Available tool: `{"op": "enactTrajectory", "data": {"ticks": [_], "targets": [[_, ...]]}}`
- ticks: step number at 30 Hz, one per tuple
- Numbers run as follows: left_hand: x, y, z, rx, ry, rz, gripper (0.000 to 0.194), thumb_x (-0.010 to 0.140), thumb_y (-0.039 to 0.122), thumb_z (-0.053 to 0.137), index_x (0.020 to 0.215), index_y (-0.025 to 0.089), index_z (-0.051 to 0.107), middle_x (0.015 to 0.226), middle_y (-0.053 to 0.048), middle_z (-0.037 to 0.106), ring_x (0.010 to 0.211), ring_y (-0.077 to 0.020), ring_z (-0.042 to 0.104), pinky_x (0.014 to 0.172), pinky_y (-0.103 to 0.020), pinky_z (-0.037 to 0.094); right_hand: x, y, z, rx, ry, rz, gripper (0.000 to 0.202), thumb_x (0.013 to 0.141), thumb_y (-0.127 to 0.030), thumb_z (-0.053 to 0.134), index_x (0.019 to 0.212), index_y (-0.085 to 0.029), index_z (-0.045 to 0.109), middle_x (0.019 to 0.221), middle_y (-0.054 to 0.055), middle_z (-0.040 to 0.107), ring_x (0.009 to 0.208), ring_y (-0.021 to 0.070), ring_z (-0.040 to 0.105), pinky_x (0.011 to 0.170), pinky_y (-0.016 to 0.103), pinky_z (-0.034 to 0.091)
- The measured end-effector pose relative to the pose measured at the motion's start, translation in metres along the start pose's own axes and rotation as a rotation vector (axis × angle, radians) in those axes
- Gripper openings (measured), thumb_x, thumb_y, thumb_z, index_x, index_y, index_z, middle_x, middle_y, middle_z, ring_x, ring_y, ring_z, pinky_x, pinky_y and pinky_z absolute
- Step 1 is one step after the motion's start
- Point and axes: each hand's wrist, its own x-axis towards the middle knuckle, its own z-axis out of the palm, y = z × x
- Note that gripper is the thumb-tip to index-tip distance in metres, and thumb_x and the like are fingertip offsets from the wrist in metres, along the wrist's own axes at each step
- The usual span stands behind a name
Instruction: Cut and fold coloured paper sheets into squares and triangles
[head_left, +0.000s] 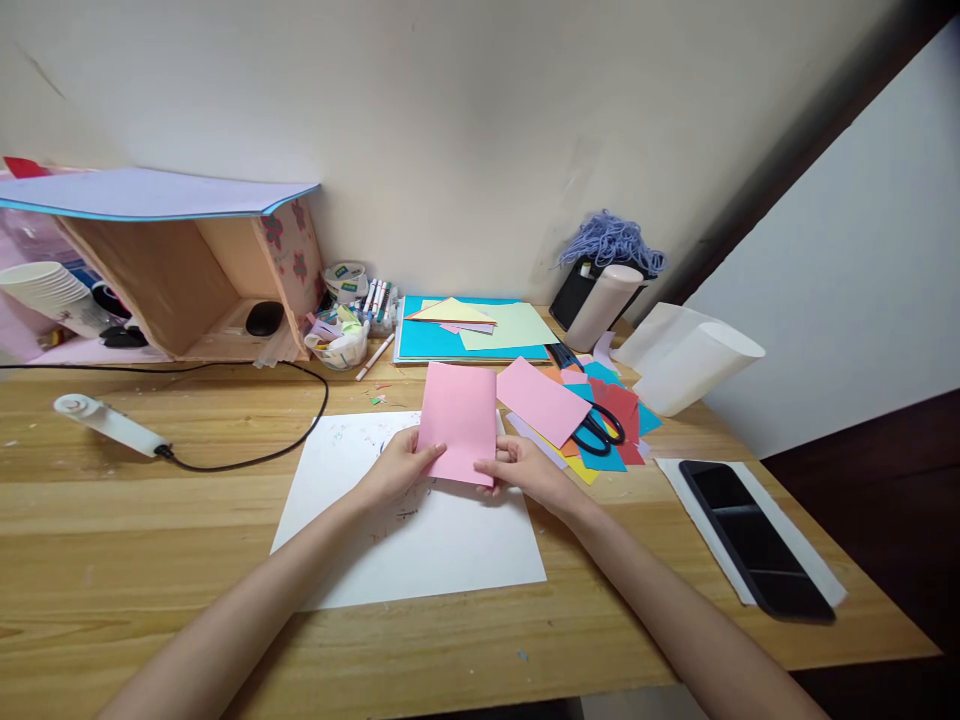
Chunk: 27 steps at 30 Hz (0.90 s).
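A pink sheet of paper (459, 415) is held up over the table between my two hands. My left hand (405, 462) grips its lower left edge, thumb on the front face. At the lower right corner, my right hand (517, 468) pinches the paper with the thumb in front and fingers behind. Beneath lies a large white sheet (450, 550) with pen marks on it. To the right, another pink piece of paper (544, 400) rests partly over black-handled scissors (600, 430) and a pile of coloured paper scraps (626, 410).
Stacked coloured sheets (420, 345) lie against the wall. A tub of scraps (337, 345) and markers (379, 298) stand left of them. A white device (112, 425) with a black cable sits at left, an open box (289, 270) behind it. A phone (757, 540) lies at right.
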Motion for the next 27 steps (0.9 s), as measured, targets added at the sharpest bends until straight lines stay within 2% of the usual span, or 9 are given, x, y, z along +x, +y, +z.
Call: {"op": "enactTrajectory", "data": {"ticks": [2, 5, 9, 12, 16, 20, 22, 25, 27], "targets": [[0.001, -0.002, -0.001, 0.038, 0.010, 0.035, 0.041, 0.070, 0.044, 0.059, 0.090, 0.009, 0.059, 0.088, -0.010, 0.064, 0.078, -0.0208, 0.057, 0.067, -0.028, 0.042, -0.002, 0.000, 0.001, -0.007, -0.062, 0.027, 0.032, 0.066, -0.040, 0.065, 0.080, -0.012, 0.059, 0.056, 0.003, 0.065, 0.049, 0.0131, 0.059, 0.050, 0.023, 0.046], [0.002, -0.004, -0.003, 0.089, 0.017, 0.075, 0.039, 0.072, 0.043, 0.056, 0.090, 0.009, 0.058, 0.087, -0.008, 0.063, 0.077, -0.0199, 0.055, 0.065, -0.026, 0.041, -0.004, -0.001, 0.002, -0.011, -0.077, 0.025, 0.030, 0.070, -0.041, 0.060, 0.076, -0.011, 0.058, 0.055, 0.005, 0.065, 0.046, 0.0119, 0.058, 0.047, 0.022, 0.045], [0.003, -0.002, -0.003, 0.163, 0.072, 0.092, 0.036, 0.073, 0.042, 0.055, 0.087, 0.009, 0.057, 0.082, -0.007, 0.062, 0.073, -0.0182, 0.054, 0.061, -0.024, 0.040, -0.007, -0.003, 0.002, 0.043, -0.104, 0.043, 0.033, 0.069, -0.039, 0.063, 0.084, -0.010, 0.058, 0.069, 0.009, 0.069, 0.055, 0.0138, 0.063, 0.056, 0.025, 0.049], [0.003, -0.001, -0.002, 0.167, 0.091, 0.076, 0.034, 0.072, 0.042, 0.055, 0.084, 0.010, 0.055, 0.071, -0.004, 0.059, 0.060, -0.0146, 0.052, 0.052, -0.023, 0.038, -0.008, -0.004, 0.003, 0.043, -0.106, 0.056, 0.038, 0.063, -0.036, 0.069, 0.087, -0.009, 0.059, 0.072, 0.010, 0.069, 0.058, 0.0145, 0.064, 0.057, 0.025, 0.049], [0.002, 0.001, -0.001, 0.130, 0.075, 0.030, 0.032, 0.073, 0.043, 0.054, 0.082, 0.012, 0.048, 0.053, 0.004, 0.050, 0.039, -0.0089, 0.045, 0.039, -0.019, 0.031, -0.005, 0.000, 0.004, 0.061, -0.105, 0.072, 0.035, 0.072, -0.044, 0.058, 0.078, -0.009, 0.058, 0.066, 0.010, 0.068, 0.054, 0.0145, 0.063, 0.052, 0.024, 0.049], [0.000, 0.004, -0.001, 0.188, 0.065, 0.047, 0.031, 0.073, 0.041, 0.056, 0.081, 0.013, 0.049, 0.043, 0.008, 0.041, 0.031, -0.0052, 0.033, 0.034, -0.018, 0.024, -0.002, 0.004, 0.003, 0.029, -0.060, 0.035, 0.033, 0.069, -0.041, 0.063, 0.082, -0.011, 0.061, 0.074, 0.008, 0.069, 0.063, 0.0152, 0.064, 0.059, 0.025, 0.050], [0.000, 0.003, -0.003, 0.189, 0.025, 0.038, 0.033, 0.072, 0.042, 0.056, 0.085, 0.012, 0.051, 0.044, 0.008, 0.040, 0.032, -0.0051, 0.031, 0.033, -0.018, 0.021, -0.001, 0.005, 0.002, -0.011, -0.017, 0.004, 0.031, 0.065, -0.040, 0.067, 0.080, -0.012, 0.062, 0.069, 0.006, 0.068, 0.059, 0.0143, 0.063, 0.056, 0.024, 0.049], [0.001, 0.000, -0.006, 0.205, -0.002, 0.044, 0.034, 0.072, 0.043, 0.055, 0.085, 0.011, 0.052, 0.048, 0.006, 0.042, 0.035, -0.0051, 0.030, 0.034, -0.018, 0.020, 0.002, 0.007, 0.001, -0.015, 0.042, 0.008, 0.036, 0.069, -0.048, 0.059, 0.067, -0.012, 0.060, 0.057, 0.005, 0.065, 0.049, 0.0137, 0.060, 0.049, 0.024, 0.048], [0.001, 0.000, -0.008, 0.222, -0.015, 0.050, 0.033, 0.073, 0.043, 0.055, 0.084, 0.012, 0.054, 0.049, 0.006, 0.043, 0.037, -0.0052, 0.030, 0.035, -0.018, 0.021, 0.004, 0.008, 0.001, -0.002, 0.069, -0.010, 0.037, 0.068, -0.048, 0.060, 0.068, -0.012, 0.060, 0.061, 0.006, 0.066, 0.051, 0.0140, 0.061, 0.049, 0.024, 0.048]]}}
